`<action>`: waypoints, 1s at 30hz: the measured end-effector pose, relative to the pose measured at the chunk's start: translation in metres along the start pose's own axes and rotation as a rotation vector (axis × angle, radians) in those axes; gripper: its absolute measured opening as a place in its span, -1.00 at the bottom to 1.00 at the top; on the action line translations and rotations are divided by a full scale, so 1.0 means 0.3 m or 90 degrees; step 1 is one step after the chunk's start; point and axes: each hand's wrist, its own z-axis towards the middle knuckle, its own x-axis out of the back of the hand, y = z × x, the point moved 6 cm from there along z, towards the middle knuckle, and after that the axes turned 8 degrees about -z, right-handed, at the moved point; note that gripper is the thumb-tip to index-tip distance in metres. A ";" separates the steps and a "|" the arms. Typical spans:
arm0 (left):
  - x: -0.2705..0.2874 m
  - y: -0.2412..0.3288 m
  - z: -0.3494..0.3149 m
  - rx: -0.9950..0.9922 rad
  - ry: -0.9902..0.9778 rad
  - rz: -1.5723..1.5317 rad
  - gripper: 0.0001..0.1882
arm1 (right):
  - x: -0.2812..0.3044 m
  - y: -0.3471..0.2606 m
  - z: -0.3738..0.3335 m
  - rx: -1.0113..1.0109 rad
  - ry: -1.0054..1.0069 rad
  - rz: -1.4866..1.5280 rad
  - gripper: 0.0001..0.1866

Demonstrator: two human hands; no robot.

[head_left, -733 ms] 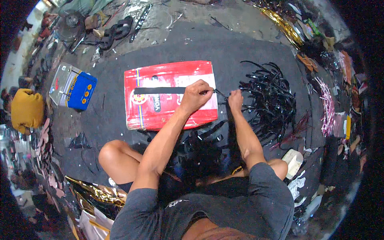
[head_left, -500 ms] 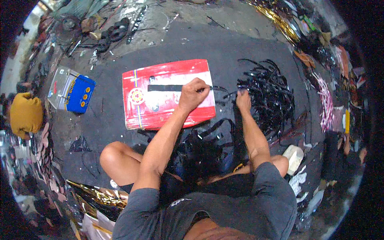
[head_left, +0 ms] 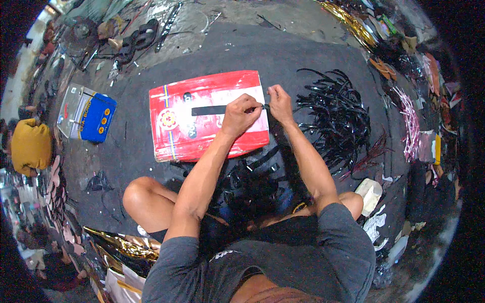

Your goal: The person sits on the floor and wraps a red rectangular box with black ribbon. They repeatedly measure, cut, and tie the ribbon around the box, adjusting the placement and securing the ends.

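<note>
A flat black strip [head_left: 208, 110] lies across a red and white wrapped package [head_left: 172, 141] on the dark mat in front of me. My left hand [head_left: 241, 116] rests on the package, its fingers pinched around the strip near the right edge. Just beyond that edge is my right hand [head_left: 281, 104], fingers bent, at the strip's short dark end. Its grip there is partly hidden. Right of it spreads a pile of glossy black strips [head_left: 343, 118]. More black strips [head_left: 255, 174] lie between the package and my crossed legs.
A clear and blue container [head_left: 98, 118] and a mustard-coloured bundle [head_left: 31, 146] sit to the left. Pink-white strips [head_left: 410, 126] lie at the right, with a pale block [head_left: 369, 196] by my right knee. Gold foil strips [head_left: 348, 22] lie far right.
My right hand has moved left from the black pile to the package's right edge, beside my left hand. The left hand keeps its pinch on the strip.
</note>
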 end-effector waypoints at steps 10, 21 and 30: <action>-0.007 0.000 0.011 0.000 -0.004 -0.006 -0.97 | -0.054 0.468 -0.053 -0.078 0.018 -0.115 -0.62; 0.000 0.026 0.029 -0.014 -0.007 0.021 -0.96 | -0.032 0.578 -0.131 -0.203 -0.063 -0.382 -0.63; -0.021 0.047 -0.013 -0.218 -0.112 0.192 -0.72 | -0.018 0.522 -0.123 -0.188 -0.081 -0.450 -0.63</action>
